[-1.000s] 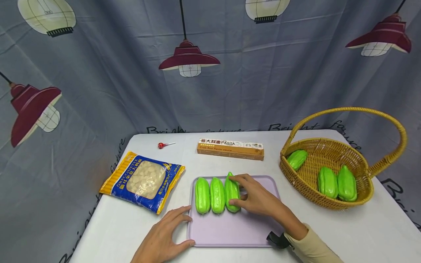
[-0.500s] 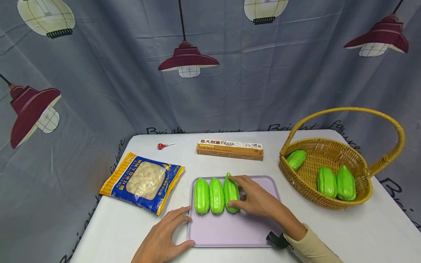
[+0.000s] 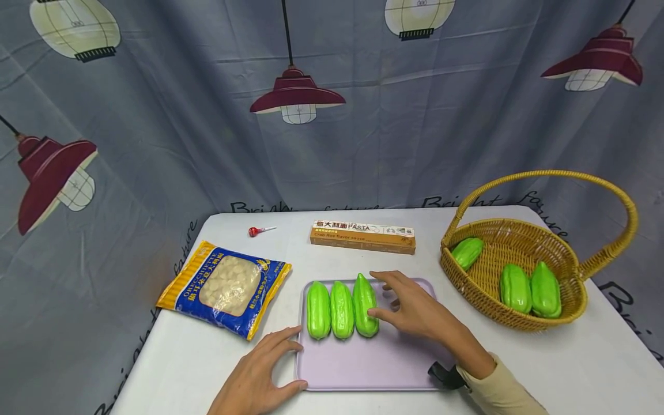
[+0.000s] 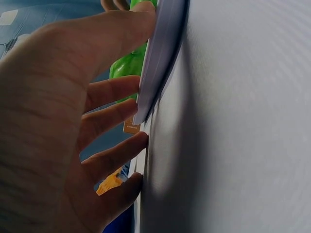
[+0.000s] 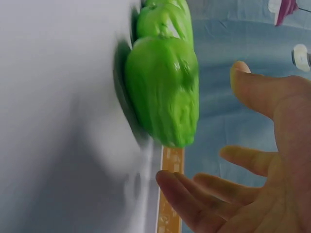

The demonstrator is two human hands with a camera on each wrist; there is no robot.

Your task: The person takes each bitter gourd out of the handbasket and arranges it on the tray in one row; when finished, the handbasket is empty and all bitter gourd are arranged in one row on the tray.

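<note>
Three glossy green, ridged, pepper-like vegetables lie side by side on the lilac tray (image 3: 363, 369): a left one (image 3: 319, 310), a middle one (image 3: 342, 310) and a right one (image 3: 365, 305). Just right of the last, my right hand (image 3: 415, 308) hovers with its fingers spread and holds nothing. The right wrist view shows a gap between that hand and the nearest green vegetable (image 5: 163, 90). My left hand (image 3: 259, 369) rests along the tray's left edge. In the left wrist view its thumb and a finger (image 4: 114, 92) touch the tray rim (image 4: 158, 63), the fingers loosely extended.
A wicker basket (image 3: 519, 323) with a tall handle stands at right, holding three more green vegetables. A blue-and-yellow orecchiette bag (image 3: 228, 288) lies at left. Behind the tray are a pasta box (image 3: 363, 237) and a red lollipop (image 3: 254, 231). A grey curtain (image 3: 332, 161) hangs behind the table.
My right hand has let go of the rightmost green vegetable and moved slightly right, its fingers opening. The vegetable stays on the tray beside the other two. My left hand keeps its place.
</note>
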